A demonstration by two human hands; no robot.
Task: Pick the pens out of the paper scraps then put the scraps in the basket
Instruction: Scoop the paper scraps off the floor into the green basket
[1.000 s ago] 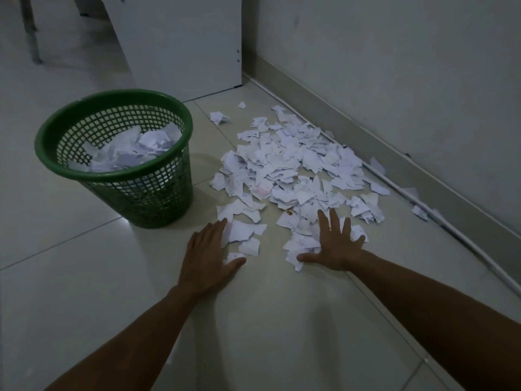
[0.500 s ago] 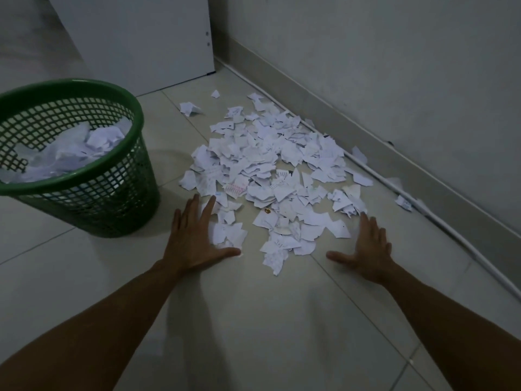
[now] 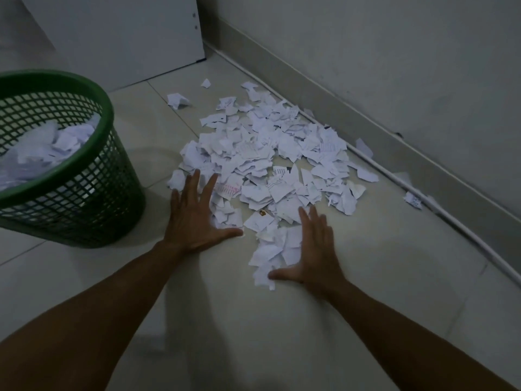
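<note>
A wide pile of torn white paper scraps (image 3: 270,159) covers the tiled floor near the wall. A green mesh basket (image 3: 84,198) stands to its left, with scraps inside it. My left hand (image 3: 194,215) lies flat on the floor at the pile's near left edge, fingers spread and touching scraps. My right hand (image 3: 315,255) lies flat at the near right edge, its thumb against a small clump of scraps. No pen is visible.
A white cabinet (image 3: 127,38) stands behind the basket. A wall with a skirting board (image 3: 366,114) and a thin white cable (image 3: 394,179) runs along the right. A few stray scraps (image 3: 412,199) lie by the cable.
My right hand has slid left and inward, pushing scraps into a clump. My left hand moved forward into the pile. The camera view has shifted, so the basket sits further left.
</note>
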